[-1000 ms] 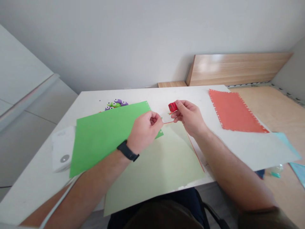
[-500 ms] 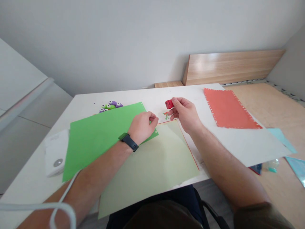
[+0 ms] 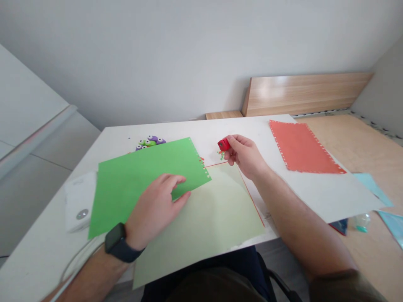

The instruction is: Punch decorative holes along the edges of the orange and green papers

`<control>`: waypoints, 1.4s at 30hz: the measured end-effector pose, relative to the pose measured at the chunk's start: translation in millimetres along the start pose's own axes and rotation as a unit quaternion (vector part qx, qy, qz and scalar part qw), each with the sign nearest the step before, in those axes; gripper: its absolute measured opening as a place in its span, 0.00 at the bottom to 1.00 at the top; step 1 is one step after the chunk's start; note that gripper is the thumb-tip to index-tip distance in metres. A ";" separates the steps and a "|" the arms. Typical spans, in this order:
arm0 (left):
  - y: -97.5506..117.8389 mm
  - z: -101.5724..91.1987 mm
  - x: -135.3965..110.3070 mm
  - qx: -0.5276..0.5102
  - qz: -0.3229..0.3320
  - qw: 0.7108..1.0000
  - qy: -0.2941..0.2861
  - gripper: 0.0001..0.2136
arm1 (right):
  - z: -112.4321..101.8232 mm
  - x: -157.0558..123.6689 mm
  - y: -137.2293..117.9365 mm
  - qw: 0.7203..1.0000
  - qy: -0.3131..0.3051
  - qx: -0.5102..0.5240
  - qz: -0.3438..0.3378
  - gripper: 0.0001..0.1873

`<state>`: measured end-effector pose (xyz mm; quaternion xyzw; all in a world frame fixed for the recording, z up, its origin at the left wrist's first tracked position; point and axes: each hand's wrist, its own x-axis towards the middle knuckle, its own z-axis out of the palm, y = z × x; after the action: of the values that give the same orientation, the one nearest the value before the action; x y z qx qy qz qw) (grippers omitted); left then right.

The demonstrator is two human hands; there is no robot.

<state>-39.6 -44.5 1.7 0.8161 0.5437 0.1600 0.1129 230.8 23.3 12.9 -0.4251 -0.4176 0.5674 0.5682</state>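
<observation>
My right hand (image 3: 244, 155) pinches a small red craft punch (image 3: 223, 144) above the table, over a few green and red paper bits (image 3: 221, 155). A green sheet of paper (image 3: 141, 167) lies to its left, with small notches along its right edge. Over the near right part of that sheet is my left hand (image 3: 157, 205), thumb and fingers apart and holding nothing; I cannot tell whether it touches the paper. Beneath the green sheet is a larger pale green sheet (image 3: 220, 209) with a red line showing along its far and right edges.
An orange-red sheet (image 3: 305, 147) with notched edges lies at the right of the white table (image 3: 185, 131). Several purple and green googly-eyed figures (image 3: 151, 141) sit behind the green sheet. A white device (image 3: 80, 201) stands at left, near a pale cable (image 3: 78, 262).
My left hand has drawn back toward me and to the left from the green sheet's notched edge, and its fingers have opened. My right hand still holds the punch in nearly the same place.
</observation>
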 end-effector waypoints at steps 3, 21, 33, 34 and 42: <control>-11.0 -1.3 -15.2 0.019 -0.008 1.000 0.009 0.14 | 0.1 -2.8 -2.9 0.999 -0.027 0.027 0.024 0.20; -44.9 3.0 -62.1 0.041 -0.054 0.996 0.062 0.16 | 0.2 -4.6 6.9 0.968 0.034 -0.218 -0.122 0.17; -49.0 5.1 -71.3 0.035 -0.062 0.995 0.070 0.16 | 6.2 6.6 47.2 0.772 -0.059 -0.611 -0.161 0.13; -49.0 5.3 -71.0 0.035 -0.061 0.995 0.068 0.16 | 6.9 6.5 47.4 0.766 -0.062 -0.620 -0.157 0.14; -49.4 5.2 -71.7 0.037 -0.068 0.996 0.050 0.15 | 1.1 6.8 47.5 0.779 -0.054 -0.597 -0.184 0.15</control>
<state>-105.3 -91.8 -30.7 0.7721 0.6082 0.1724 0.0655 216.0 29.8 -32.2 -0.5628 -0.7732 0.1111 0.2701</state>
